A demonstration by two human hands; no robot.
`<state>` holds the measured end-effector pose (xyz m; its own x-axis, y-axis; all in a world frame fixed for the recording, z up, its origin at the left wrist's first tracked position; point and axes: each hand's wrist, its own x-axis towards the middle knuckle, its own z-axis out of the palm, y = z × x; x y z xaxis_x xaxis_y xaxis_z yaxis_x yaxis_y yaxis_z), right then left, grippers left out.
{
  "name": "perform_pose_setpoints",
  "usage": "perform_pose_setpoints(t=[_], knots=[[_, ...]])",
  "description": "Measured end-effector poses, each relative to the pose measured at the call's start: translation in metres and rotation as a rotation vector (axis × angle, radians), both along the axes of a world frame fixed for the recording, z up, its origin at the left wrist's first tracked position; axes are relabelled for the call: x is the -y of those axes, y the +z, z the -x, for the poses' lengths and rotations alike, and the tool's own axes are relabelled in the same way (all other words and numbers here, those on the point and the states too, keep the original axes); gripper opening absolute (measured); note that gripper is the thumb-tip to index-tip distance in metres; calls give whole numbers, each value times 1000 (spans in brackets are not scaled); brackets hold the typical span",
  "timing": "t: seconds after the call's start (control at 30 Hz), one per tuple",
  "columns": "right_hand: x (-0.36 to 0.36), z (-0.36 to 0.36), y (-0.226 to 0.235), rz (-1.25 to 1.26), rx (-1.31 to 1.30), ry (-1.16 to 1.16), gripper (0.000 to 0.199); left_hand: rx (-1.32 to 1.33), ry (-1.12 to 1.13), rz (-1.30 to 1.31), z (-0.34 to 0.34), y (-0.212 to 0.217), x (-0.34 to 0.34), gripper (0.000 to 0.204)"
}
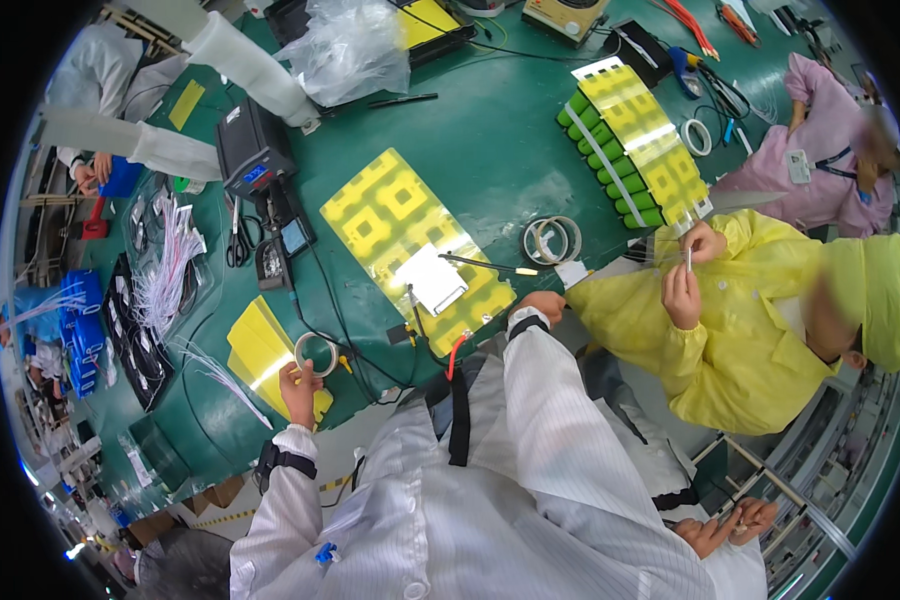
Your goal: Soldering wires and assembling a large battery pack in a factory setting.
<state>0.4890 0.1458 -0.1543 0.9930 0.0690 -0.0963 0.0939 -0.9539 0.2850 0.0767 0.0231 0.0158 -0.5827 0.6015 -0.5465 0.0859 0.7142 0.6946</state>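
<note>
My left hand (299,393) grips a roll of tape (316,354) above yellow sheets (262,345) near the table's front edge. My right hand (542,306) is closed at the table's edge, below a small white piece (572,273); what its fingers hold, if anything, is hidden. Between my hands lies a flat pack wrapped in yellow film (375,212). On the pack rest a white board (432,280) and a black cable with bare yellowish tip (490,265). A red wire end (457,352) sticks out at its near edge. More tape rolls (550,241) sit to its right.
A soldering station (253,145) and scissors (238,236) stand at left, beside white wire bundles (165,270). A pack of green cells (610,165) lies at right. Close on my right, a person in yellow (740,310) works with both hands; another in pink (815,150) sits beyond.
</note>
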Motion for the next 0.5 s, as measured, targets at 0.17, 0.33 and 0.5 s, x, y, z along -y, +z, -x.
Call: perform_pose_setpoints(t=[0.17, 0.33, 0.5], knots=[[-19, 10, 38, -634, 50, -644, 31, -24, -64, -60, 0, -5, 19, 43], [-20, 4, 51, -674, 142, -632, 42, -329, -182, 63, -2, -10, 22, 50], [-23, 11, 61, -814, 134, -708, 44, -757, -388, 165, 33, -33, 45, 65]])
